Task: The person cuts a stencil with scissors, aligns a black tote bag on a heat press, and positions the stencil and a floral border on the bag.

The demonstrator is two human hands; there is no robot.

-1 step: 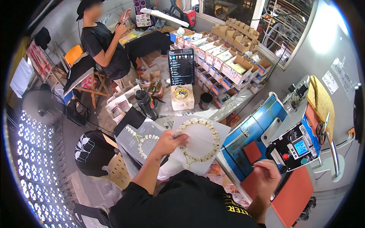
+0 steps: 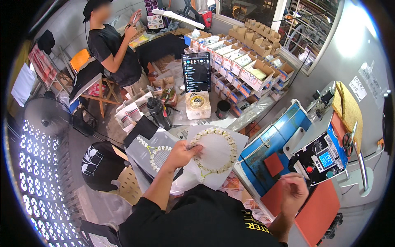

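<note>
My left hand (image 2: 184, 155) grips a pale, translucent sheet (image 2: 212, 149) by its left part, thumb on top. A round wreath of cream flowers with green bits is printed on this sheet. Beneath and to the left lies another printed sheet (image 2: 139, 153), grey with a smaller flower ring. My right hand (image 2: 294, 191) is raised at the right with its fingers curled, near a heat press control box (image 2: 319, 164) with a lit blue display. Whether anything is between those fingers I cannot make out. An orange-red pad (image 2: 319, 212) lies just beyond the right wrist.
A tablet (image 2: 196, 73) stands behind a white block (image 2: 198, 108), with a black bottle (image 2: 159, 113) and dark mug (image 2: 223, 109) beside it. Box bins (image 2: 242, 61) line the back. Scissors (image 2: 349, 142) hang right. Left are a fan (image 2: 46, 117) and another person (image 2: 113, 45).
My right hand has shifted slightly to the right, and its fingers look more curled in. The sheet in my left hand has shifted very slightly left.
</note>
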